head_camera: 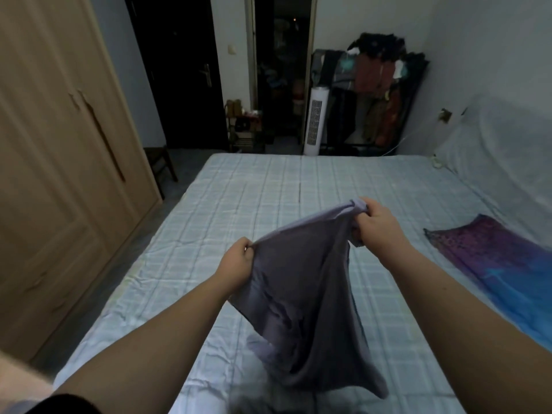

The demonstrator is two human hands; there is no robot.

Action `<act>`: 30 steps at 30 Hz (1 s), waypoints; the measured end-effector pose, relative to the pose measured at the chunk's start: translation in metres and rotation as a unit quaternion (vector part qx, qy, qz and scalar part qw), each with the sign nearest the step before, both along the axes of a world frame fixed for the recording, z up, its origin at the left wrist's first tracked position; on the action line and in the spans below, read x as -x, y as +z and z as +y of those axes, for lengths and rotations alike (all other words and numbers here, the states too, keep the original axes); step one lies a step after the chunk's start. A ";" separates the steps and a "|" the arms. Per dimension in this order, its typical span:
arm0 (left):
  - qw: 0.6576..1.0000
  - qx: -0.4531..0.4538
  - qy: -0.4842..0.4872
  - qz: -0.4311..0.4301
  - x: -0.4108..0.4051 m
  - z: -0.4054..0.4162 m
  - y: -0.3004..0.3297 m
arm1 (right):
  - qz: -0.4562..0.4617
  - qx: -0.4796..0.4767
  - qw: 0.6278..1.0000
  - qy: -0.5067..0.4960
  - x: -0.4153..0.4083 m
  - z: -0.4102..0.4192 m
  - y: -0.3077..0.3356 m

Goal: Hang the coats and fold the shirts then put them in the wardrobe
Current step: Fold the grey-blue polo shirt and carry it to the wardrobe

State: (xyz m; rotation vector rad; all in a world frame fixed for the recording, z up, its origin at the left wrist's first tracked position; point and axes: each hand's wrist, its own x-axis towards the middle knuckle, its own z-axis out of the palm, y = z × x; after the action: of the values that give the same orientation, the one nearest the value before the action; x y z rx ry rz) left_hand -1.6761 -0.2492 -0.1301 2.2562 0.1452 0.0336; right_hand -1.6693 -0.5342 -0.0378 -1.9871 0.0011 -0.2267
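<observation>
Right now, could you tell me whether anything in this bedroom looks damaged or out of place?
Yes: the wardrobe on the left has veneer chipped away in dark patches along its door seam. The clothes rack by the far wall is heaped untidily.

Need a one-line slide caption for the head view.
Both hands, left hand and right hand, hold a purple shirt up by its top edge over the checked bed, closed wardrobe at left.

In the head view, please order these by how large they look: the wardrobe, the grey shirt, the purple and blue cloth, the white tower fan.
1. wardrobe
2. grey shirt, though nearness to the camera enlarges it
3. purple and blue cloth, cut off by the frame edge
4. white tower fan, far away
</observation>
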 end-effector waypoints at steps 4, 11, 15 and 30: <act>0.997 0.067 -0.049 -0.003 0.002 -0.005 0.018 | 0.018 -0.034 0.997 -0.072 0.004 -0.024 -0.014; 0.863 0.440 -0.059 0.241 -0.006 -0.010 0.056 | 0.097 -0.019 0.993 -0.060 0.012 -0.015 -0.029; 0.868 0.419 -0.159 0.212 -0.006 -0.019 0.082 | 0.142 0.218 0.963 0.075 0.016 0.013 -0.029; 0.913 0.367 -0.121 0.131 0.000 0.018 0.088 | -0.026 0.182 0.966 0.180 0.008 0.093 0.007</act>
State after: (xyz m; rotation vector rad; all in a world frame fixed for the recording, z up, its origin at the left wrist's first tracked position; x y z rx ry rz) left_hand -1.6764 -0.2310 -0.0420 1.4990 0.0104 -0.3949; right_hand -1.6773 -0.4408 -0.0313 -2.3000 -0.4607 -0.0428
